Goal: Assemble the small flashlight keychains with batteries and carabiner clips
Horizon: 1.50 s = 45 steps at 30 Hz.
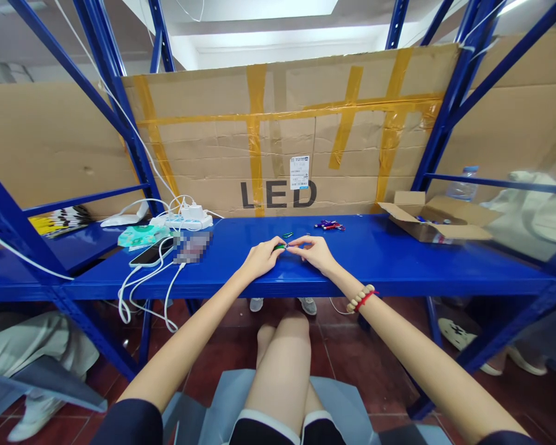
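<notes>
My left hand (261, 258) is closed in a pinch on a small shiny green piece (280, 246), too small for its kind to show. Against that piece's right end, the fingertips of my right hand (315, 252) are pinched together. Whatever those fingers grip is too tiny to make out. Just beyond my hands lies another small green piece (288, 235) on the blue table (361, 259). Farther back is a little heap of red, blue and purple shiny pieces (330, 226).
An open cardboard box (438, 222) with small items stands at the right. On the left are a phone (152, 252), white cables, a power strip (185, 217) and a green-white packet (143, 235). A cardboard wall (204, 161) closes the back, with blue posts (445, 123) either side.
</notes>
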### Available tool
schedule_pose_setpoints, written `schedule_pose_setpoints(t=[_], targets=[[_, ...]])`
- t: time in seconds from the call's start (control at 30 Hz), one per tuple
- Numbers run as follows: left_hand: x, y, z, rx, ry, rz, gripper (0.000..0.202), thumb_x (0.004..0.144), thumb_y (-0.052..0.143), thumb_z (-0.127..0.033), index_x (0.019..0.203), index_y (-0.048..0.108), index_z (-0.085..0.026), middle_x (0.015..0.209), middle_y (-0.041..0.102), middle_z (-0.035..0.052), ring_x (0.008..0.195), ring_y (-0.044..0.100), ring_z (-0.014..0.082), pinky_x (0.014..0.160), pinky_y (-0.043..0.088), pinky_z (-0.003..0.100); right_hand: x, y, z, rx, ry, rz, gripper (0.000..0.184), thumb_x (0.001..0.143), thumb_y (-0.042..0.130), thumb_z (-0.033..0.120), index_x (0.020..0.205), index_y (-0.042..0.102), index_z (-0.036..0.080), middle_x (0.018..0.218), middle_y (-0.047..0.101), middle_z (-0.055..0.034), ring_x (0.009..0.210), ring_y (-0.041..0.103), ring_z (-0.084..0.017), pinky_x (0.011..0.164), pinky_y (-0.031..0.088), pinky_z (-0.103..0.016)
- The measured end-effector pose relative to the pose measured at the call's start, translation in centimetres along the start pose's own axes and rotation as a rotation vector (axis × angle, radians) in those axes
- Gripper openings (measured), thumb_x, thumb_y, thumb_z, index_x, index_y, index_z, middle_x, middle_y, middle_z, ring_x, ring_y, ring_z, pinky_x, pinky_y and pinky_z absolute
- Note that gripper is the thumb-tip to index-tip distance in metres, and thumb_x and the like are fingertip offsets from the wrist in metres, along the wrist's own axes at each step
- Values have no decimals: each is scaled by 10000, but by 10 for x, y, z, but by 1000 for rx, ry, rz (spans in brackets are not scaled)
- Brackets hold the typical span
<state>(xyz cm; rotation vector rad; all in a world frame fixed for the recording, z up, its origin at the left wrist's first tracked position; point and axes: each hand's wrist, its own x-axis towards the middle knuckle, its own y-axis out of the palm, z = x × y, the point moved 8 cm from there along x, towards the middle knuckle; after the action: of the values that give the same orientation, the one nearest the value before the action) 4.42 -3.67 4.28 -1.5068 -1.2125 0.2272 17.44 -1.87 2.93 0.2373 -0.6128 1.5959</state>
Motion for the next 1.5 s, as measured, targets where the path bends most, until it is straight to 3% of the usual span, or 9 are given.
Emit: schedule_pose_setpoints(t=[0.2, 0.63, 0.83, 1.13, 1.5], targets=[[0, 4, 0, -15, 32, 38, 169, 872, 413, -269, 998, 525, -247, 907, 668, 2, 845, 627, 177, 707, 445, 252, 1, -1, 0, -31, -42, -8, 401, 571, 712, 504, 719, 694, 131, 746, 662, -70, 396, 449, -69, 415, 377, -243], [0, 4, 0, -27, 52, 21, 147, 877, 412, -266, 983, 514, -252, 965, 657, 0, 881, 619, 183, 701, 442, 252, 0, -1, 0, 0, -25, -3, 397, 565, 727, 480, 731, 692, 121, 746, 661, -70, 388, 442, -64, 413, 374, -243], [2, 8, -1, -151, 126, 25, 159, 883, 400, -247, 976, 518, -192, 904, 656, 32, 801, 619, 160, 718, 445, 247, 0, -1, 2, -26, -49, -2, 395, 588, 713, 486, 736, 696, 120, 774, 663, -80, 390, 450, -62, 408, 377, -238], [6, 12, 2, -145, 163, 19, 192, 894, 391, -260, 936, 556, -172, 945, 647, 50, 865, 602, 168, 788, 445, 266, 0, -2, 4, -35, -60, -19, 394, 591, 712, 489, 734, 692, 122, 755, 664, -76, 386, 457, -63, 399, 381, -227], [5, 12, 1, -108, 125, 40, 212, 899, 372, -260, 926, 562, -169, 885, 655, 43, 821, 610, 166, 749, 446, 253, 1, -1, 1, -42, -63, -10, 412, 598, 701, 499, 755, 693, 118, 733, 666, -77, 385, 455, -64, 398, 378, -223]])
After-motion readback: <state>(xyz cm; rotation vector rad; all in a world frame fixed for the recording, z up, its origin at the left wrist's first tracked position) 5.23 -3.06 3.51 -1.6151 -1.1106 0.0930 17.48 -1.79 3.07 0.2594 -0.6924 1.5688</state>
